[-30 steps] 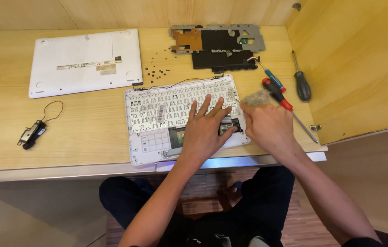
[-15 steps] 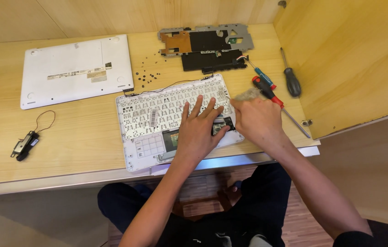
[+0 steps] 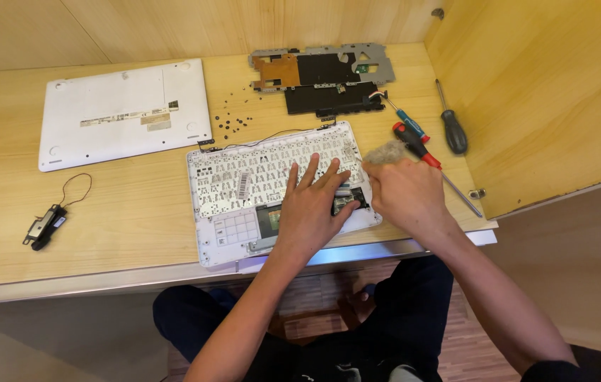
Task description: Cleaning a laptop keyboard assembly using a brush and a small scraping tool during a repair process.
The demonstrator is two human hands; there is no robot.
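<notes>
head view | looks steeply down | close over desk edge

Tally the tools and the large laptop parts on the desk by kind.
Screwdrivers: 3 (red-handled, blue-handled, black-handled)
White cover: 1
Keyboard shell: 1
Metal frame with board: 1
Small wired part: 1
Total: 7

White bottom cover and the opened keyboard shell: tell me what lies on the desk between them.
In the head view, small dark loose screws lie scattered between the white bottom cover and the keyboard shell.

Wooden desk with opened laptop shell, white cover, 2 screwdrivers.
</notes>
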